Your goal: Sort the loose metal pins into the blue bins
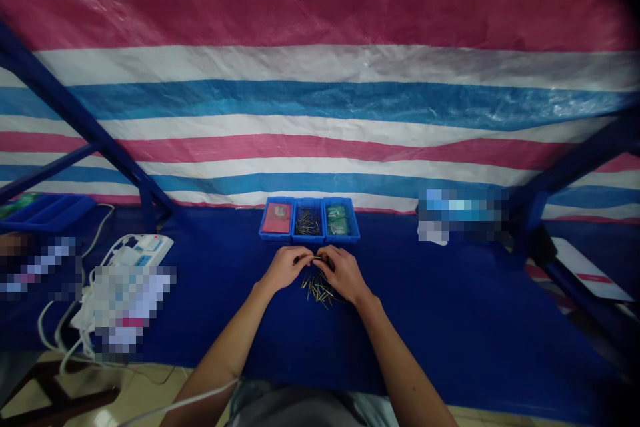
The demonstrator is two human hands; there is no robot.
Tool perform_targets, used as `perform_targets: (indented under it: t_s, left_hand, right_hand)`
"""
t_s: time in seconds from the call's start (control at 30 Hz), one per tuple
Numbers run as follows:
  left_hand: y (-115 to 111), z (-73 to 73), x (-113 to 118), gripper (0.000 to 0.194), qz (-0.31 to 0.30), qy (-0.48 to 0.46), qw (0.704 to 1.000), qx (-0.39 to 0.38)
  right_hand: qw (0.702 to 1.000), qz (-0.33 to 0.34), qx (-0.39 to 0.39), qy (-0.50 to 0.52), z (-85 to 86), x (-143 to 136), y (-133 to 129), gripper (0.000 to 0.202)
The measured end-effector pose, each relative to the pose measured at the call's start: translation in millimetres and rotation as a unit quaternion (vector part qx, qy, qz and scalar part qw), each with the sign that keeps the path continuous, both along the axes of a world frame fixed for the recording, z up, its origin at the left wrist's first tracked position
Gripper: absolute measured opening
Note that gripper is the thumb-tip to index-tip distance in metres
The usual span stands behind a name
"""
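My left hand (289, 267) and my right hand (342, 271) meet over the blue table, fingertips pinched together around a small thin metal piece (317, 257). Just below my fingers lies a loose pile of thin, brass-coloured and dark metal pieces (320, 291), partly covered by my right hand. Behind my hands three small blue bins stand side by side. The left bin (277, 236) holds something red, the middle bin (309, 239) many dark thin pieces, the right bin (343, 238) green and whitish items.
A white power strip (159, 250) with white cables lies at the left, beside blurred-out items. Farther left are a blue tray (60, 212) and part of another person's hand (15, 243). Blue frame bars rise on both sides before a striped sheet (320, 100).
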State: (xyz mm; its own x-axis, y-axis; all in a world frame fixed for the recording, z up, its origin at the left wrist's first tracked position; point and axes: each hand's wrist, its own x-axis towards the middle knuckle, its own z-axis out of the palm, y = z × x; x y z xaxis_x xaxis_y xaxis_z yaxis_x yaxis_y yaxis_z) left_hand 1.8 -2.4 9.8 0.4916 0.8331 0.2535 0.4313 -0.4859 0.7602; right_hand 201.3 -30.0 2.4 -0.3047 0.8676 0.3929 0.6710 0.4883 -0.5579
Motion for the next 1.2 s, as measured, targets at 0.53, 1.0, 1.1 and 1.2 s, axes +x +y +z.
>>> perform_targets:
  t_s: [0.53, 1.0, 1.1, 1.2]
  left_hand:
    - [0.1, 0.8, 1.0, 0.030, 0.005, 0.015, 1.000, -0.011]
    - [-0.2, 1.0, 0.8, 0.026, 0.005, 0.014, 1.000, -0.006]
    - [0.2, 0.3, 0.5, 0.027, 0.006, 0.016, 1.000, -0.005]
    - [0.4, -0.3, 0.4, 0.027, 0.004, 0.018, 1.000, -0.006]
  right_hand:
    - [0.999, 0.008, -0.014, 0.035, 1.0, 0.1, 0.6, 0.015]
    - [0.999, 0.002, -0.018, 0.030, -1.2, 1.0, 1.4, 0.015]
    - [0.999, -0.001, -0.018, 0.026, -1.3, 1.4, 1.7, 0.015]
    - [1.000, -0.002, -0.020, 0.021, -1.4, 1.9, 2.1, 0.016]
